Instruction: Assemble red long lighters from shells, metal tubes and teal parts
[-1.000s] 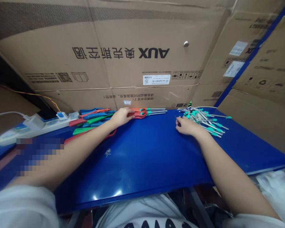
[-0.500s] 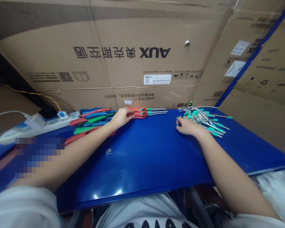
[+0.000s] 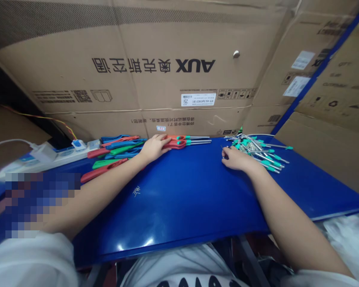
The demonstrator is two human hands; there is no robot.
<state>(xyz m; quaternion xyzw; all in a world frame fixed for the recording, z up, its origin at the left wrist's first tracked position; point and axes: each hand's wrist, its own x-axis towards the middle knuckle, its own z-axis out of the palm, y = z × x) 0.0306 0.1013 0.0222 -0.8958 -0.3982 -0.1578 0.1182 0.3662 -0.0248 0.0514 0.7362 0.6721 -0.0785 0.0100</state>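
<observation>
My left hand (image 3: 155, 148) lies over the left ends of long-nosed lighters with red and orange handles (image 3: 177, 144), its thumb and fingers apart and touching them. Their metal tubes point right, with green collars where they meet the handles. Pinched together, the fingers of my right hand (image 3: 233, 158) have a thin dark tip sticking out; the rest of that thing is hidden. Just behind and to the right of this hand is a loose pile of metal tubes with green collars (image 3: 257, 151).
Red, blue and green lighter handles (image 3: 119, 149) lie heaped to the left. A white power strip (image 3: 62, 157) with plugs runs behind them. Cardboard walls (image 3: 155, 87) close off the back and right of the blue table (image 3: 191, 191). Several tiny pale pins (image 3: 136, 191) lie in front.
My left hand's fingers have straightened and spread over the red and orange handles, where they were more curled before. The right hand has barely moved.
</observation>
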